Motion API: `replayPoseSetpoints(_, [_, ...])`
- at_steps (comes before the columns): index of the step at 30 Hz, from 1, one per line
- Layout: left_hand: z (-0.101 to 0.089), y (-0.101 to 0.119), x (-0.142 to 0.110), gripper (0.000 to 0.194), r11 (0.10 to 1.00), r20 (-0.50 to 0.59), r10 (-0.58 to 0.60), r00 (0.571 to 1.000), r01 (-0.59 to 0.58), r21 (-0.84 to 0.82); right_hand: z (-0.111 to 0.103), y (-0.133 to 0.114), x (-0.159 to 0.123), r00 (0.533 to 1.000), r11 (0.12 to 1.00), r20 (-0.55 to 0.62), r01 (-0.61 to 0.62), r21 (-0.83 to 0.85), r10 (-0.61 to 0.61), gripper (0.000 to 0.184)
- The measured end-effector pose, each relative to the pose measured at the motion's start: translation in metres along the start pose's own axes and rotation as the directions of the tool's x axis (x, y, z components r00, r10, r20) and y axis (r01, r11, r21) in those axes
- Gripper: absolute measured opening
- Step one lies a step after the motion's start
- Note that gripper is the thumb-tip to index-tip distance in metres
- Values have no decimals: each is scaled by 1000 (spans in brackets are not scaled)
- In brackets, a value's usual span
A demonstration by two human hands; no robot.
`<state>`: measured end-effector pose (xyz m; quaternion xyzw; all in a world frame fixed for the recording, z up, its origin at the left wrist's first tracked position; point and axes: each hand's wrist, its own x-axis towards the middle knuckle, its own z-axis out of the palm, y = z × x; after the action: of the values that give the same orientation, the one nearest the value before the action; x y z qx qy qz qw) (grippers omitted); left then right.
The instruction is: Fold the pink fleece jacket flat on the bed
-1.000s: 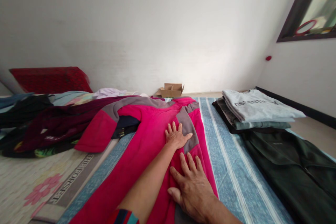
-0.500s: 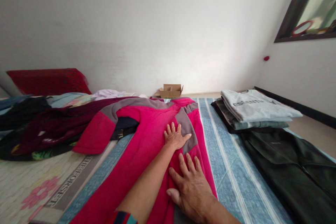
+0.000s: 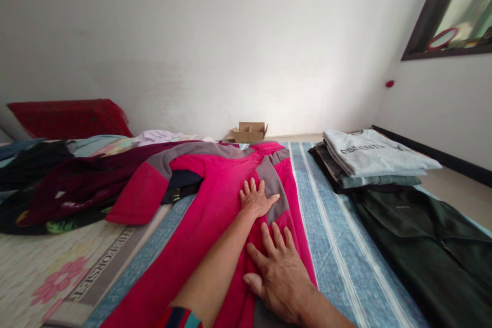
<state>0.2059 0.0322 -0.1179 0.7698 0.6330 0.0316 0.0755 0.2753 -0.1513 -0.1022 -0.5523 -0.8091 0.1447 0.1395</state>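
A pink fleece jacket [image 3: 215, 200] with grey panels lies on the blue striped sheet, its right side folded inward and one sleeve stretched out to the left. My left hand [image 3: 257, 199] rests flat on the folded grey-and-pink sleeve, fingers spread. Closer to me, my right hand [image 3: 282, 271] lies with spread fingers on the same folded part. Both palms press on the cloth without gripping it. The jacket's lower end runs out of view beneath my arms.
Folded clothes topped by a light grey shirt [image 3: 376, 154] are stacked at the right, beside a dark garment [image 3: 418, 236]. Crumpled dark clothes [image 3: 88, 179] lie at the left. A cardboard box [image 3: 250, 133] and a red bundle [image 3: 71, 119] sit near the wall.
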Motion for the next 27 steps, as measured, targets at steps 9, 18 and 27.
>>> replayPoseSetpoints(9, [-3, 2, -3, 94, 1000, 4, 5, 1000, -5, 3, -2, -1, 0, 1000, 1000, 13, -11, -14, 11, 62])
replayPoseSetpoints(18, [-14, 8, -5, 93, 999, 14, 4, 1000, -4, 31, 0, 0, 0, 1000, 999, -2, -6, -36, 6, 62])
replayPoseSetpoints(27, [-12, 41, -19, 80, 950, 98, 313, 945, -310, -44, -4, -1, 0, 1000, 1000, 16, -3, -29, 4, 61])
